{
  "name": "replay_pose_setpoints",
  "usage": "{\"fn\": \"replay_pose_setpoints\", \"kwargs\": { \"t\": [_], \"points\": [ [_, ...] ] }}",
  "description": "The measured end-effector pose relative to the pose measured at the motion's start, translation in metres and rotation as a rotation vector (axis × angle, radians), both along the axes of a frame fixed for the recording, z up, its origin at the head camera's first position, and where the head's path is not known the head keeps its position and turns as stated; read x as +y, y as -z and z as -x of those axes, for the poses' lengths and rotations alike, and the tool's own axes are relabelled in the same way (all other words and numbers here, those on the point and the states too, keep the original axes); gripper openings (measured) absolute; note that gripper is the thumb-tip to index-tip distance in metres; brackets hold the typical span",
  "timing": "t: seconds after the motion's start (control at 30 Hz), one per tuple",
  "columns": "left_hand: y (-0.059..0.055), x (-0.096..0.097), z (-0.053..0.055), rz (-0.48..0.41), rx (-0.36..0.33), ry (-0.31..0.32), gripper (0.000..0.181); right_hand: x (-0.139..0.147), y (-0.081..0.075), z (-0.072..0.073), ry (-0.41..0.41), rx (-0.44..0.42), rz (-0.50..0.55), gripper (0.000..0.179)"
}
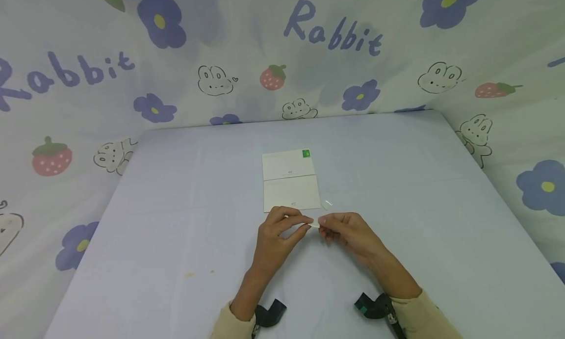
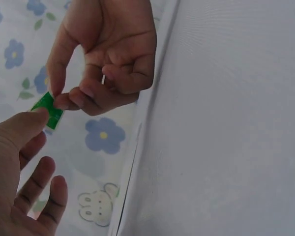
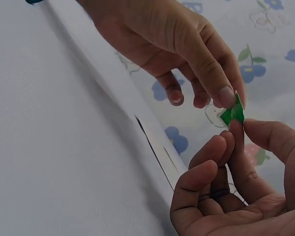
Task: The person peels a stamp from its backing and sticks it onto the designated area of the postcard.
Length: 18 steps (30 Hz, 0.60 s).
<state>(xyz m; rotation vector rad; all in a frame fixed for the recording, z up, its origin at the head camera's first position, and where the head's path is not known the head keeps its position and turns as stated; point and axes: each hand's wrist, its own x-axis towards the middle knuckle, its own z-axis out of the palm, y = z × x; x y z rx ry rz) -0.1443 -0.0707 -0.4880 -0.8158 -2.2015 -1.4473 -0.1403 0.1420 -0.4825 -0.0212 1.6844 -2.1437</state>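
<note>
Between my two hands is a small green stamp (image 2: 54, 116), pale on the side that faces the head camera. My left hand (image 1: 275, 236) pinches one edge between thumb and forefinger, its other fingers spread loosely. On the opposite edge, the thumb and forefinger of my right hand (image 1: 353, 233) pinch it too, the remaining fingers curled in. In the right wrist view the stamp (image 3: 234, 115) looks bent. Just beyond the hands lie two white envelopes, an upper one (image 1: 282, 166) with a green stamp (image 1: 306, 153) in its top right corner and a lower one (image 1: 289, 194).
A small clear scrap (image 1: 327, 204) lies right of the lower envelope. The white table (image 1: 397, 182) bears faint yellowish marks (image 1: 190, 274) at the left front. A printed cloth (image 1: 247, 44) with rabbits, flowers and strawberries hangs behind and at the sides.
</note>
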Motion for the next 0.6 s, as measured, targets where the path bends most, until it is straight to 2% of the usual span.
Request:
{"fn": "replay_pose_setpoints", "kwargs": {
  "t": [0.2,0.37,0.5,0.6],
  "points": [
    [-0.002,0.002,0.0,0.005,0.025,0.006,0.03,0.001,-0.002,0.0,-0.033,0.003,0.062,0.024],
    [-0.005,0.003,-0.001,-0.001,-0.01,0.004,0.043,0.001,-0.003,0.0,0.007,0.022,0.077,0.015],
    [-0.007,0.004,-0.002,-0.032,-0.063,-0.015,0.035,0.001,-0.004,0.0,0.055,0.062,0.022,0.013],
    [-0.018,0.006,-0.005,-0.046,-0.105,-0.021,0.023,0.001,-0.005,-0.001,0.077,0.107,-0.052,0.019]
  ]
}}
